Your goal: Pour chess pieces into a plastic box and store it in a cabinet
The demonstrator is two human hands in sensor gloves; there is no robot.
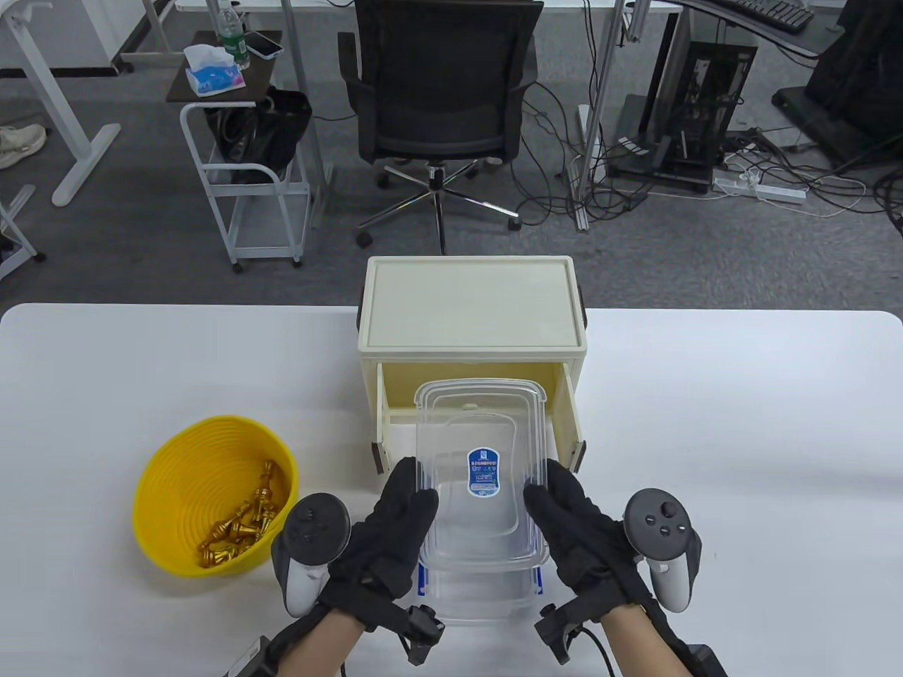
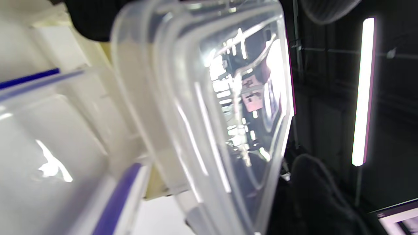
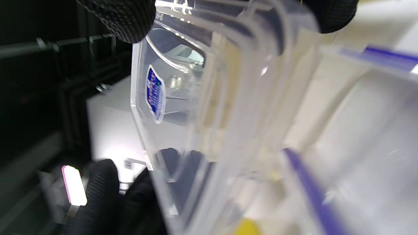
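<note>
A clear plastic box [image 1: 482, 437] with a blue label is held between both hands in front of the open cream cabinet [image 1: 473, 303]. My left hand [image 1: 405, 508] grips its left side and my right hand [image 1: 564, 515] grips its right side. The box is empty. It fills the left wrist view [image 2: 209, 107] and the right wrist view [image 3: 183, 98], where gloved fingertips [image 3: 120, 19] press its edge. Gold chess pieces [image 1: 243, 525] lie in a yellow basket [image 1: 162, 465] at the left.
A second clear plastic part with blue strips [image 1: 480, 599] lies on the table under the held box; it also shows in the wrist views [image 2: 49, 140] [image 3: 359, 130]. The cabinet doors stand open. An office chair [image 1: 441, 77] stands behind the table.
</note>
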